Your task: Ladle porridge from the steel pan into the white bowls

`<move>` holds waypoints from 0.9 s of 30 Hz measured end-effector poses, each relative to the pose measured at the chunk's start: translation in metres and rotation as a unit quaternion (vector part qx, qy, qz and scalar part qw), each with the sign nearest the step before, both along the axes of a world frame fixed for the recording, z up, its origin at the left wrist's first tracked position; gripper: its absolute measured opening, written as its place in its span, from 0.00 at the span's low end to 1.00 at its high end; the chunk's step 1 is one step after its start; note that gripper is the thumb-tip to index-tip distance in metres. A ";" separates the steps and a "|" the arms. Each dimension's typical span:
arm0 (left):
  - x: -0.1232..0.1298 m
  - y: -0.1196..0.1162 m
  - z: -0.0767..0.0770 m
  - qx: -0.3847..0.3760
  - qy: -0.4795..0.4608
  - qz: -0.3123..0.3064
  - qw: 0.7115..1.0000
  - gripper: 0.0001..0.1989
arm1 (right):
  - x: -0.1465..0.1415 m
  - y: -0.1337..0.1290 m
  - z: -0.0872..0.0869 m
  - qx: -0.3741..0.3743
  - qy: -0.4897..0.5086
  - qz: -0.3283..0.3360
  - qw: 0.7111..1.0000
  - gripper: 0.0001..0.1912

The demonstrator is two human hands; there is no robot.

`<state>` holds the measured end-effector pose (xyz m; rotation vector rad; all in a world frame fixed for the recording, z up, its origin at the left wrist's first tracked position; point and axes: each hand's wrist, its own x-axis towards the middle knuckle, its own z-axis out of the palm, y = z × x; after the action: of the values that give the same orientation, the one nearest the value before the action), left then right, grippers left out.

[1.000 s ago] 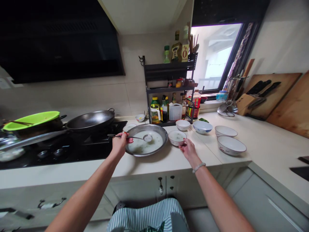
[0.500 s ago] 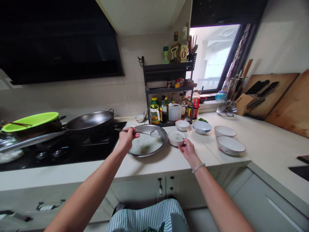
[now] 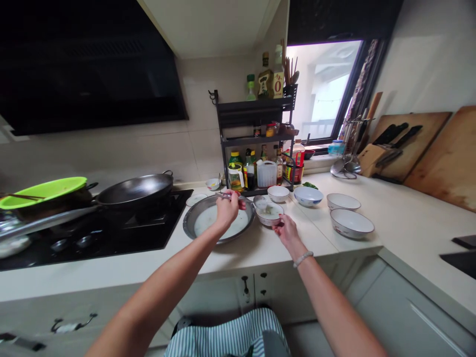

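My left hand (image 3: 228, 210) is closed round the handle of a metal ladle (image 3: 260, 201), above a wide metal basin (image 3: 188, 223) of whitish liquid. The ladle's head is at the left rim of a small white bowl (image 3: 269, 221) with cloudy liquid and bits in it. My right hand (image 3: 288, 233) grips that bowl's right side, fingers at the rim and wall. Just behind it stands another white bowl (image 3: 278, 193).
A blue-patterned bowl (image 3: 308, 196) and two white bowls (image 3: 351, 223) stand to the right. On the left, a wok (image 3: 136, 191) and a green basket (image 3: 44, 192) are over the stove (image 3: 122, 238). Behind is a bottle rack (image 3: 256, 141).
My left hand has moved right with the ladle, from over the basin to the small bowl's edge. My right hand still holds the bowl. The view has shifted slightly.
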<state>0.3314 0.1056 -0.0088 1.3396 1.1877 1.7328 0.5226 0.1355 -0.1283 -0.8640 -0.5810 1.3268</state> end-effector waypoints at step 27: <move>-0.038 -0.014 0.001 -0.046 -0.163 0.049 0.984 0.06 | 0.000 0.002 -0.001 -0.001 0.005 -0.004 1.000 0.14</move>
<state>0.2932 0.0914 -0.0075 0.9126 1.1440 1.8550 0.5231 0.1371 -0.1288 -0.8614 -0.5686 1.3247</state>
